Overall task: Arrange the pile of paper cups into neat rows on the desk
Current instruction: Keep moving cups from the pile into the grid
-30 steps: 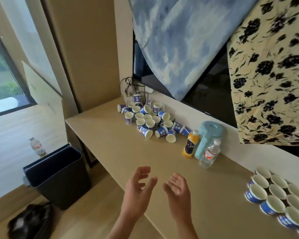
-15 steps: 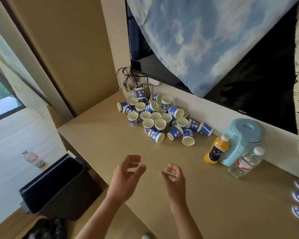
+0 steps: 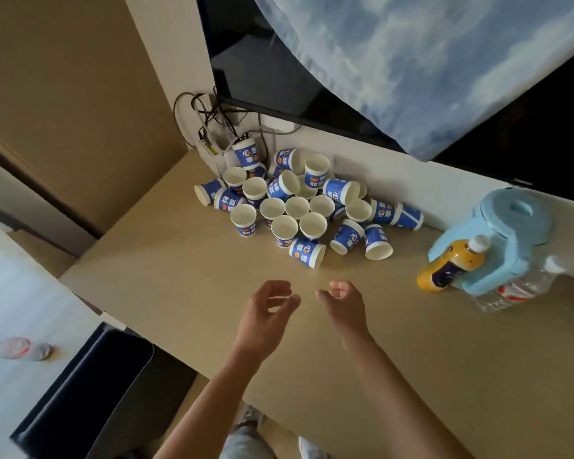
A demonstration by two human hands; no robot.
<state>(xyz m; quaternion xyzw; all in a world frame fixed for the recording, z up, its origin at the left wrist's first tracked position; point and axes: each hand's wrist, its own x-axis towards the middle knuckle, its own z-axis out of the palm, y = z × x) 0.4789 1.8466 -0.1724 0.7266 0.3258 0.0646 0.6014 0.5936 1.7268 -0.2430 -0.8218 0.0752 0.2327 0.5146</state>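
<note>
Seen from the head camera, both hands hover above the table [image 3: 179, 279] and hold nothing. The left hand [image 3: 266, 314] has loosely curled fingers, and the right hand [image 3: 345, 309] is relaxed with its palm turned inward. The pile of paper cups [image 3: 299, 207] lies at their 12 o'clock by the wall, some cups upright and others tipped over. At 2 o'clock an orange bottle [image 3: 451, 265], a pale blue jug [image 3: 507, 226] and a clear bottle [image 3: 517, 289] crowd together. A dark bin [image 3: 90, 392] sits at 8 o'clock.

Both empty: left hand [image 3: 265, 314] and right hand [image 3: 343, 306] hover over the counter [image 3: 179, 279], fingers loosely curled, just short of the pile of paper cups [image 3: 295, 207]. At right, clustered: orange bottle [image 3: 448, 266], blue kettle [image 3: 507, 233], clear bottle [image 3: 517, 289].
</note>
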